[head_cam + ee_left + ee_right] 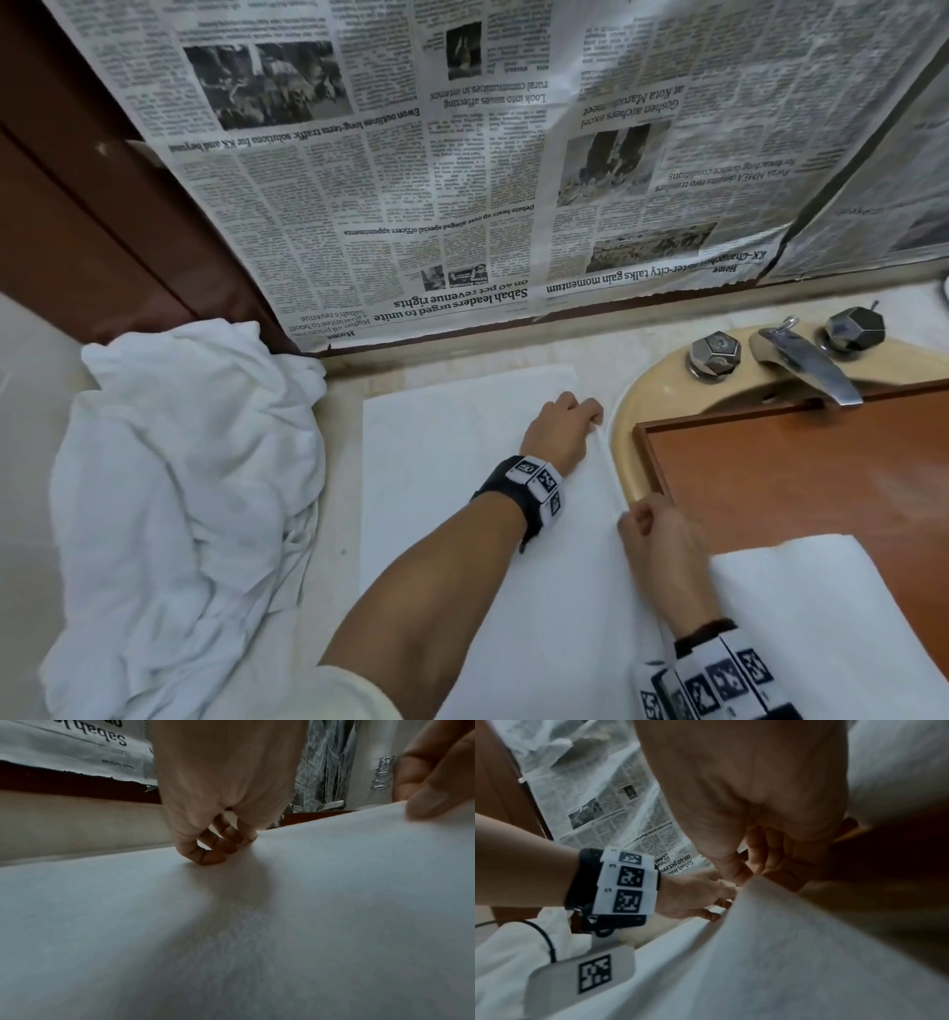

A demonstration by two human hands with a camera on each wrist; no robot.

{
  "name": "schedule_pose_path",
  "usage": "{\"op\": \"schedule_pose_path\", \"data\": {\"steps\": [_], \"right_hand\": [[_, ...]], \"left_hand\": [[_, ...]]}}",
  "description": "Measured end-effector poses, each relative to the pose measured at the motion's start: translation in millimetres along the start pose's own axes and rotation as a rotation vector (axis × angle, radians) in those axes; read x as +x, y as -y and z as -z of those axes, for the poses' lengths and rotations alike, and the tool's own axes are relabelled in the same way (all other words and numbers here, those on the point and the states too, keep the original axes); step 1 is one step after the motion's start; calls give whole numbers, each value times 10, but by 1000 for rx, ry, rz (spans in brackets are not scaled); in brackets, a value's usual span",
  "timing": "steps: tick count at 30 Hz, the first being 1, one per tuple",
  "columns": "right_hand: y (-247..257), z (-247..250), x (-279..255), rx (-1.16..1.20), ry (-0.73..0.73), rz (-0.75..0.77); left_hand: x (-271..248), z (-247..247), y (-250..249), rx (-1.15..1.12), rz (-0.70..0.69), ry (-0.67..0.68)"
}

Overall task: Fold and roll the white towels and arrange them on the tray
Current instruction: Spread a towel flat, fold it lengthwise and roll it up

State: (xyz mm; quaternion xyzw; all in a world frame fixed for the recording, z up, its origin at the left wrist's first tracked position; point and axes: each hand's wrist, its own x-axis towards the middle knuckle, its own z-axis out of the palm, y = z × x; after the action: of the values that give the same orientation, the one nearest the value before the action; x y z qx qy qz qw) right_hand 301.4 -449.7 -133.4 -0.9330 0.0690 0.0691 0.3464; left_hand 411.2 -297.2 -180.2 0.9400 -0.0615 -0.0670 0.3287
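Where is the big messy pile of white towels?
In the head view the crumpled towel pile sits on the counter's left side, left of the flat towel both hands hold, below the newspaper.

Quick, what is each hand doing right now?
Left hand: fingers curled, gripping the towel edge.
Right hand: pinching the same edge.

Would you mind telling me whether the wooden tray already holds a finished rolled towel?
No, the wooden tray holds no roll in the head view; only a flat folded towel overlaps its near part.
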Motion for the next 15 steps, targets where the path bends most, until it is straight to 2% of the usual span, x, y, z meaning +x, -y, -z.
{"op": "schedule_pose_path", "data": {"steps": [3, 8, 12, 15], "right_hand": [[118, 84, -85, -103, 5, 84], [791, -39, -383, -214, 100, 312], [1458, -474, -655, -355, 278, 403], [1749, -903, -802, -381, 399, 421]], "left_hand": [[-140, 148, -28, -190, -34, -67], [-743, 725, 364, -379, -55, -369], [-1400, 1224, 905, -376, 57, -564], [-1748, 1299, 1343, -292, 240, -542]]}}
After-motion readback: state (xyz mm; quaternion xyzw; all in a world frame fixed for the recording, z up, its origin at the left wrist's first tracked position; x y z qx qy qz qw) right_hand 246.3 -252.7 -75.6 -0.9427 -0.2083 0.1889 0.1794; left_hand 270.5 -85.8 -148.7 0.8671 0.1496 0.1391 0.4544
